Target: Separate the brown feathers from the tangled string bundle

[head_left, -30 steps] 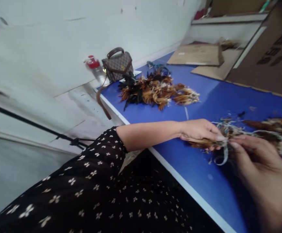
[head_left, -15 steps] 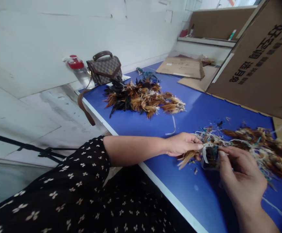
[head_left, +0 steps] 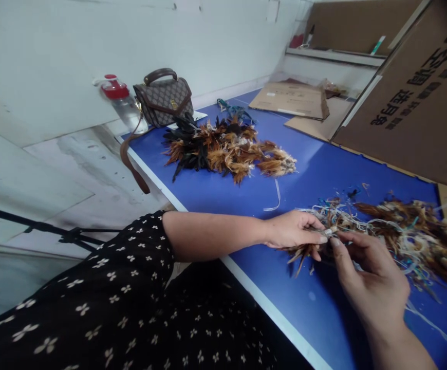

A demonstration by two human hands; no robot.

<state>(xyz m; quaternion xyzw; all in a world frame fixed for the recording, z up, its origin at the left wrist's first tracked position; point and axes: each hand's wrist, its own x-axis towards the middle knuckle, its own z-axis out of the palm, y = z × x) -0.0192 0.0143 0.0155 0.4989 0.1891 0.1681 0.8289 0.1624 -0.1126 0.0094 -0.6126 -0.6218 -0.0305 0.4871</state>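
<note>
Here the left hand (head_left: 293,231) pinches a small brown tuft (head_left: 303,252) at its bound end, thumb and forefinger pressed together, and the right hand (head_left: 372,285) meets it fingertip to fingertip from the right, pinching the pale string (head_left: 329,231) there. The tuft hangs just over the blue table (head_left: 246,200) near its front edge, long axis running from the pinch down and left, tips fanned loose. A tangled heap (head_left: 408,236) lies just right of both hands.
</note>
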